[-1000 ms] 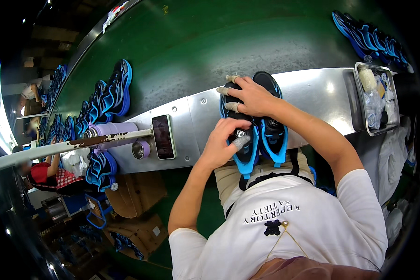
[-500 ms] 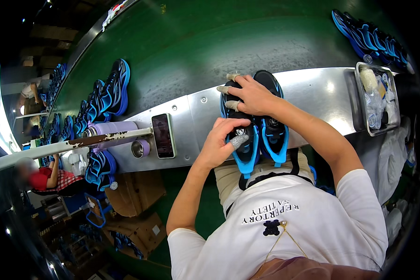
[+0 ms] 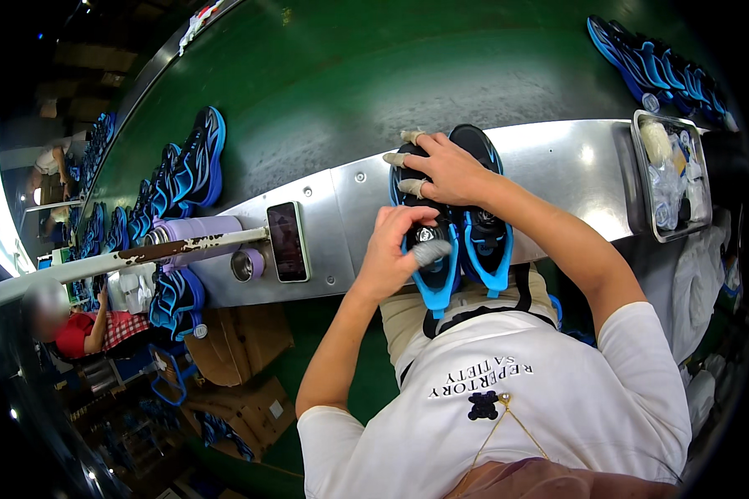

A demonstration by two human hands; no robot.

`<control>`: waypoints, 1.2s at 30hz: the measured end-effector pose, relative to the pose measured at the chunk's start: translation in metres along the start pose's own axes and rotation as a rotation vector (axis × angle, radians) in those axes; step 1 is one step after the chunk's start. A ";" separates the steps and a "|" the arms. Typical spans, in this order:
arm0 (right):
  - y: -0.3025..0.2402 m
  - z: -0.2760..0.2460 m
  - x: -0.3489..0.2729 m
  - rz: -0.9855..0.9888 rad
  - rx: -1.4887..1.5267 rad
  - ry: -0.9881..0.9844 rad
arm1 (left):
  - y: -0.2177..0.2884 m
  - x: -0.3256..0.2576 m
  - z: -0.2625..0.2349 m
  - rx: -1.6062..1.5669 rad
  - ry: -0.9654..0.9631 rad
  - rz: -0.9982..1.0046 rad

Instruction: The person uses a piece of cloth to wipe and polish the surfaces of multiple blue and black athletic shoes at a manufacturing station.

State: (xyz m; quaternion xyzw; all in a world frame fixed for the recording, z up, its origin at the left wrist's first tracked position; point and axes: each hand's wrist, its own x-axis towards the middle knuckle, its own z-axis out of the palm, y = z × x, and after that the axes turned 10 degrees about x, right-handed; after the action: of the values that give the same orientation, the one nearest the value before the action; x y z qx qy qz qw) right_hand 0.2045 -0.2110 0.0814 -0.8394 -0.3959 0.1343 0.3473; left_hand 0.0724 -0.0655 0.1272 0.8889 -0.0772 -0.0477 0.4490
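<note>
2 blue-black shoes [image 3: 462, 229] lie on the steel ledge [image 3: 558, 166], long axes running toward the body. Right hand [image 3: 445, 170] clamps the left shoe's toe end; left hand [image 3: 395, 249], nearer, pinches its heel.

Two shoes [image 3: 462, 224] sit side by side on the metal shelf [image 3: 558, 166] right in front of the person, phone [image 3: 288, 241] and cup [image 3: 246, 264] off to their left, tray [image 3: 637, 179] at the far right, conveyor belt [image 3: 349, 91] running behind it all.

Black-blue shoe pair [image 3: 462, 224] (side by side) on metal ledge
</note>
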 end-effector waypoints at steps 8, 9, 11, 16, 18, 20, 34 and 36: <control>0.000 -0.002 0.000 0.010 0.007 -0.042 | -0.013 -0.001 0.007 -0.066 0.025 0.027; -0.001 -0.003 0.000 0.007 0.006 -0.043 | -0.017 0.000 0.002 -0.114 -0.052 0.077; -0.003 -0.003 0.000 0.033 0.007 -0.030 | -0.014 0.002 -0.006 -0.095 -0.120 0.088; -0.001 -0.001 0.001 0.013 0.018 -0.031 | 0.018 -0.002 0.011 0.216 0.108 -0.021; 0.000 -0.004 0.000 0.020 0.009 -0.043 | 0.015 -0.001 0.014 0.178 0.148 -0.161; -0.002 -0.006 0.001 0.035 0.019 -0.064 | -0.002 -0.002 0.010 0.009 0.080 -0.096; -0.003 -0.004 -0.001 0.042 0.010 -0.059 | -0.006 -0.006 0.020 0.125 0.286 -0.025; -0.003 -0.004 -0.001 0.040 0.011 -0.046 | -0.016 -0.008 0.015 -0.032 0.211 0.032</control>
State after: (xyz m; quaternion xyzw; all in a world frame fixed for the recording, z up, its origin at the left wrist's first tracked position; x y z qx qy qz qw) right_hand 0.2038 -0.2126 0.0868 -0.8419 -0.3862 0.1629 0.3399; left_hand 0.0638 -0.0672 0.1055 0.8804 -0.0430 0.0521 0.4694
